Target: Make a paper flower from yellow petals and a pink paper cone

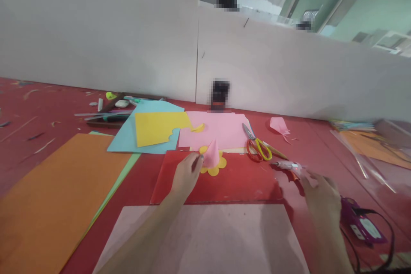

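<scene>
My left hand is closed in a pinch at the left side of a pink paper cone. The cone stands point up over the middle of a yellow paper flower with rounded petals. Both are on a red board. To the right, my right hand is closed around the rear of a hot glue gun, whose nozzle points left. Part of its grip is hidden by my fingers. Scissors with red and yellow handles lie just beyond the nozzle, blades apart.
Behind the board lie a cut yellow sheet, a blue sheet and pink paper. Orange paper covers the left; a pale sheet is nearest me. A purple device with cables sits right. A white partition bounds the table.
</scene>
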Motion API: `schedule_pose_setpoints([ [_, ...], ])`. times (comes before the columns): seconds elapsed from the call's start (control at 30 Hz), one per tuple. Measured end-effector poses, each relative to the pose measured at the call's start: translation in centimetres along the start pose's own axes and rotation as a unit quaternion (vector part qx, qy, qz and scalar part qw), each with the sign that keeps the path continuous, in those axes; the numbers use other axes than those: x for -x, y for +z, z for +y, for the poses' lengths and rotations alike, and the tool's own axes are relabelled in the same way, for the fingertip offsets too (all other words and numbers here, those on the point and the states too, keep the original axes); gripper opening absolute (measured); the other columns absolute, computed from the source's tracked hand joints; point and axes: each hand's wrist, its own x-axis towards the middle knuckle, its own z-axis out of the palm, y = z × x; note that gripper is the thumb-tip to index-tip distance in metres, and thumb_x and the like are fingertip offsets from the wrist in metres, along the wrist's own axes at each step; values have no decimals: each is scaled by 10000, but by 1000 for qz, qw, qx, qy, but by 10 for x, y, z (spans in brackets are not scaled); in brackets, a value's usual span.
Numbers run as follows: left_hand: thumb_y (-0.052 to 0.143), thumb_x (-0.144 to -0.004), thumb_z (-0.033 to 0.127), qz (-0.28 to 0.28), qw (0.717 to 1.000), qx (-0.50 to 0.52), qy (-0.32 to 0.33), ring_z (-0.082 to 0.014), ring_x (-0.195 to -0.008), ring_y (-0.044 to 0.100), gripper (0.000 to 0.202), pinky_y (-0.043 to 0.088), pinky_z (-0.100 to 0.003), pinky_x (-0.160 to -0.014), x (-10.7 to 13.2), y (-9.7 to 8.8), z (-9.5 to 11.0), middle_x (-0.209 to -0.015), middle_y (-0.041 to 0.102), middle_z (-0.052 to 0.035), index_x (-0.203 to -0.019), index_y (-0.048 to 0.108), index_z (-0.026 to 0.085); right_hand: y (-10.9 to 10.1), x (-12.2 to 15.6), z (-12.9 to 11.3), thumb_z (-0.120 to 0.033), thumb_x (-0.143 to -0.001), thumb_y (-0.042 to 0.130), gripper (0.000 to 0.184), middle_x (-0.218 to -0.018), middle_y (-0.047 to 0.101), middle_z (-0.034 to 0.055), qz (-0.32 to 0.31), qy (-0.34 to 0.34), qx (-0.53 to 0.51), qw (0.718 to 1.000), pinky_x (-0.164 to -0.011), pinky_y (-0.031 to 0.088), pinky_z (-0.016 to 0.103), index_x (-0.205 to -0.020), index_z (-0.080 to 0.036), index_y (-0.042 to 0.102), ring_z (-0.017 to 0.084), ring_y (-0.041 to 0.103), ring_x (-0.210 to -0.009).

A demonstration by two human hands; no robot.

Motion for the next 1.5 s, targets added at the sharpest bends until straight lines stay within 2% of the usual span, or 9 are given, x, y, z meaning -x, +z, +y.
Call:
schedule_pose_setpoints([
  [0.1,368,-862,370,51,998,26,-26,-152,-731,570,241,425,-252,-646,0,-2,1,-825,618,-24,-853,539,200,-5,3,-62,-478,-788,440,385,-840,633,88,-50,-35,-164,985,-642,425,311,-850,-175,669,183,559,-641],
  [0.3,371,-868,351,49,998,40,-31,-175,-860,579,233,445,-295,-749,-2,-2,0,-942,619,-44,-940,535,202,-12,2,-182,-387,-790,540,272,-886,629,55,-168,-146,-366,903,-671,428,276,-903,-172,660,139,534,-661],
  [0.5,372,-871,326,54,996,63,-26,-170,-853,587,213,452,-299,-751,-3,-1,-3,-953,618,-53,-956,520,198,-15,-5,-239,-334,-747,618,193,-905,629,34,-227,-183,-431,854,-687,434,267,-867,-190,665,135,530,-689],
  [0.67,386,-867,349,65,995,68,-43,-170,-866,585,212,454,-301,-760,-6,0,-5,-931,617,-47,-911,529,199,-10,-12,-245,-231,-738,622,79,-754,650,7,-261,-172,-441,841,-653,427,252,-684,-195,666,134,545,-654],
  [0.93,430,-831,392,95,986,121,-62,-192,-944,573,252,448,-330,-821,-16,1,-11,-1037,587,-77,-962,526,198,-22,-30,-236,-235,-751,597,106,-761,641,5,-288,-174,-489,805,-668,436,255,-679,-209,669,143,575,-719],
  [1.03,429,-810,431,53,982,144,-111,-193,-912,577,292,450,-315,-798,-33,-5,-4,-991,614,-61,-943,548,199,-35,-37,-228,-232,-757,588,108,-776,638,8,-268,-160,-495,811,-661,435,261,-689,-214,671,150,572,-739],
  [1.13,401,-778,508,-37,968,164,-186,-192,-716,582,375,478,-298,-632,-57,-10,9,-711,592,-37,-720,545,167,-42,-41,-221,-235,-753,602,103,-759,634,3,-227,-164,-508,814,-667,439,270,-680,-225,673,151,570,-734],
  [1.3,496,-708,472,-63,974,153,-158,-144,-617,529,304,429,-234,-503,-84,-17,34,-618,507,15,-627,492,180,-48,-42,-215,-225,-762,607,108,-779,637,2,-192,-182,-536,802,-686,458,286,-704,-261,691,156,579,-756],
  [1.5,513,-698,417,-71,985,107,-115,-99,-509,397,315,316,-213,-452,-91,-35,45,-523,354,51,-527,383,186,-62,-45,-204,-264,-732,633,146,-891,632,8,-280,-228,-547,755,-631,476,278,-856,-304,700,145,562,-725],
])
